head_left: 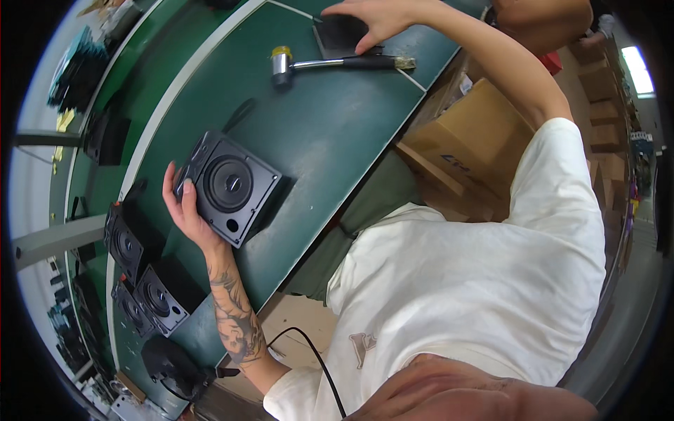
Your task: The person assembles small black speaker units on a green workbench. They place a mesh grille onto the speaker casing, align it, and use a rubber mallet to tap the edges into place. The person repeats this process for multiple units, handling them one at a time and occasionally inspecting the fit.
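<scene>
- Speaker (229,185): on the tabletop (337,133), left of the mallet (323,64) and lower in view.
- Left hand (188,214) grasping its left side, thumb toward the front face.
- Right hand (385,17) above the mallet, thumb and fingers spread at a dark panel (335,35); cannot tell whether gripping.
- Judged: stiff housing, fairly heavy, smooth walls might slip. Cone likely fragile; best held by opposite side walls.
</scene>
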Action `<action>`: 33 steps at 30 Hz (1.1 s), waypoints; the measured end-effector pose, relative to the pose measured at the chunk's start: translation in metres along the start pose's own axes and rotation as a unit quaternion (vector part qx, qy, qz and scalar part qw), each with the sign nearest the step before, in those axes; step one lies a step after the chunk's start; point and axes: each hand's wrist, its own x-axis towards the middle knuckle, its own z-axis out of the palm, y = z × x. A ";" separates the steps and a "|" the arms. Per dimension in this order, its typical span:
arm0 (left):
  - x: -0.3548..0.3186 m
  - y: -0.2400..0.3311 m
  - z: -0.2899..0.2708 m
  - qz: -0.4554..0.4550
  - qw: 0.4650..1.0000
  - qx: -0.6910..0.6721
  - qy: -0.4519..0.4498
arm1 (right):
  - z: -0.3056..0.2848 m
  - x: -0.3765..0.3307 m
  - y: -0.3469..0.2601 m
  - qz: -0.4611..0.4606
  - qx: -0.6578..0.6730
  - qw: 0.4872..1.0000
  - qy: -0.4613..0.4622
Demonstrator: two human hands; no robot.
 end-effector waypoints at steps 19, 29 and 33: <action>-0.055 0.022 -0.014 -0.022 0.997 0.076 0.008 | 0.000 0.085 -0.255 -0.402 -0.042 0.914 -0.019; -0.054 0.009 -0.019 -0.039 0.998 0.052 -0.013 | 0.000 0.092 -0.261 -0.357 -0.004 0.933 -0.046; -0.053 0.012 -0.020 -0.043 0.996 0.069 -0.029 | -0.004 0.095 -0.265 -0.338 -0.016 0.938 -0.078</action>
